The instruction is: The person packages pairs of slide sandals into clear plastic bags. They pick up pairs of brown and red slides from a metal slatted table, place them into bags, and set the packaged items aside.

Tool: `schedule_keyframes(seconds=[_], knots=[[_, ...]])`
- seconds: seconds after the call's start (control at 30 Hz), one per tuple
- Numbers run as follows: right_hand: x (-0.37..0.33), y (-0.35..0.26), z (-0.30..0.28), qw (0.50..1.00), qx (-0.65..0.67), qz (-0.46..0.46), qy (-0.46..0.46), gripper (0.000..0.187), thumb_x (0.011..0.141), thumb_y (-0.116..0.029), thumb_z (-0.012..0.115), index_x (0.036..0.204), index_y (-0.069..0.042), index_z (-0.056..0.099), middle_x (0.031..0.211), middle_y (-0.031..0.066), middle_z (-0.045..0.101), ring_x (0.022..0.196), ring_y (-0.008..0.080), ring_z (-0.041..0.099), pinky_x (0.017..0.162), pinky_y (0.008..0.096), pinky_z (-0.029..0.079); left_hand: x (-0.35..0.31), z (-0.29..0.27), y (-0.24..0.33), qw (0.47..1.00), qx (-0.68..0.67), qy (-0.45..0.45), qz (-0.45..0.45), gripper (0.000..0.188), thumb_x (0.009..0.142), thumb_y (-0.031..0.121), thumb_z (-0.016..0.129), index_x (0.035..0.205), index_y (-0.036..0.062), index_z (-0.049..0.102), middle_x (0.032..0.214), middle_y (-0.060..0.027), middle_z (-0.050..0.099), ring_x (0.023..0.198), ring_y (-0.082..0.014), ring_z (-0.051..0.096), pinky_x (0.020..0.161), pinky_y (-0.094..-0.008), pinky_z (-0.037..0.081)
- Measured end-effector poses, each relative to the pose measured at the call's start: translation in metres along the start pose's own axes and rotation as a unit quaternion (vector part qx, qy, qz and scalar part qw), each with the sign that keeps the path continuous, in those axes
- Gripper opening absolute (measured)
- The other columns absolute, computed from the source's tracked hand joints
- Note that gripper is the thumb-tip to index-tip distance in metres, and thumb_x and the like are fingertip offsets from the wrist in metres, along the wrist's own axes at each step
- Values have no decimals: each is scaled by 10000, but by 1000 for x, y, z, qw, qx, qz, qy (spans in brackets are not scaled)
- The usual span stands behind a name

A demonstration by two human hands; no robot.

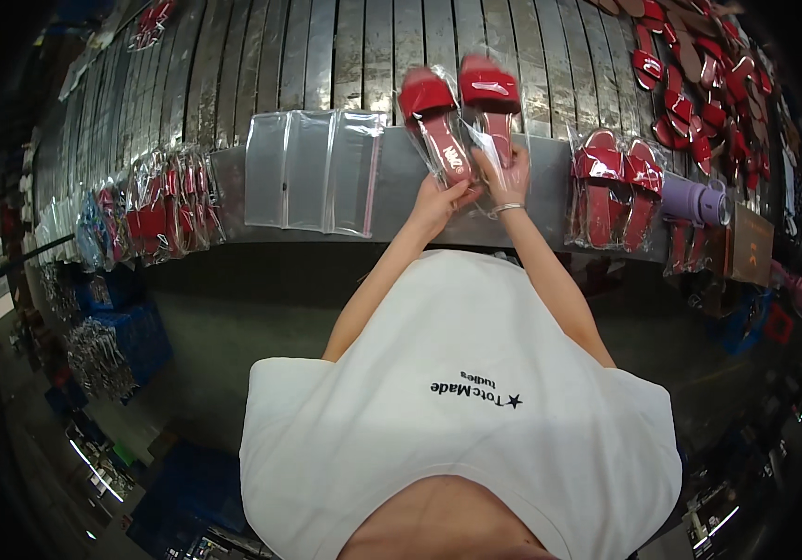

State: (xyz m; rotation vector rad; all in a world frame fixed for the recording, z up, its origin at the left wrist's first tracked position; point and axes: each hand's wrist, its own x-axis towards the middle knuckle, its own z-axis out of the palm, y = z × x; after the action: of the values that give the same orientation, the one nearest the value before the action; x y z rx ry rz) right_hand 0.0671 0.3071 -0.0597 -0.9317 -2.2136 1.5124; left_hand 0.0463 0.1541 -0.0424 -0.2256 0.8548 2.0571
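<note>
A pair of red slide sandals in clear plastic is held out over the near edge of the slatted metal bench. My left hand grips the heel end of the left sandal, fingers closed round it. The right sandal has its heel in my right hand, which wears a bracelet. Both toe ends point away from me. Just left of my hands, a stack of flat clear plastic bags lies on the grey bench edge. To the right rests another bagged pair of red sandals.
Several bagged red sandals stand in a row at the left. Loose red sandals are heaped at the far right. A purple bottle lies beside a brown cardboard box. Metal slats run away from me.
</note>
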Motion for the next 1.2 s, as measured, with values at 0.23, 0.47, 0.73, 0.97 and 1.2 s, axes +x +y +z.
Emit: schedule_keyframes(seconds=[0.23,0.47,0.73,0.97,1.2], knots=[[2,39,-27,972,-170,-153,-62,633,595,-111,766,1162,-80,485,1236,164,460,1142,357,437,983,401,351,10,-21,-15,984,100,146,20,240,862,-30,503,1095,-83,507,1023,-167,610,926,-231,628,816,-283,528],[-35,-15,2,858,-267,-307,-313,255,704,-253,695,855,-84,577,946,91,547,934,297,505,812,397,406,-20,-26,-11,952,226,206,-22,297,927,138,373,995,-74,570,879,-149,644,751,-215,652,638,-301,557],[-78,44,-150,800,-389,-88,-448,248,820,-227,571,971,-34,613,997,140,569,957,309,545,850,402,430,-59,-39,4,946,225,234,-11,278,939,154,406,983,-65,572,884,-153,652,760,-219,662,621,-291,546],[-58,66,-162,934,-225,-48,-274,506,743,20,533,1239,-55,468,1131,180,539,1084,337,504,951,389,392,-57,-35,52,460,809,71,360,287,786,-2,565,1063,63,593,994,-114,646,1010,-328,587,900,-385,464],[22,39,-59,959,-173,101,-198,277,806,-163,621,1031,-29,530,821,129,634,743,264,640,709,372,514,10,-86,46,872,470,133,3,92,865,125,539,826,63,595,729,-52,615,659,-181,606,593,-301,476]])
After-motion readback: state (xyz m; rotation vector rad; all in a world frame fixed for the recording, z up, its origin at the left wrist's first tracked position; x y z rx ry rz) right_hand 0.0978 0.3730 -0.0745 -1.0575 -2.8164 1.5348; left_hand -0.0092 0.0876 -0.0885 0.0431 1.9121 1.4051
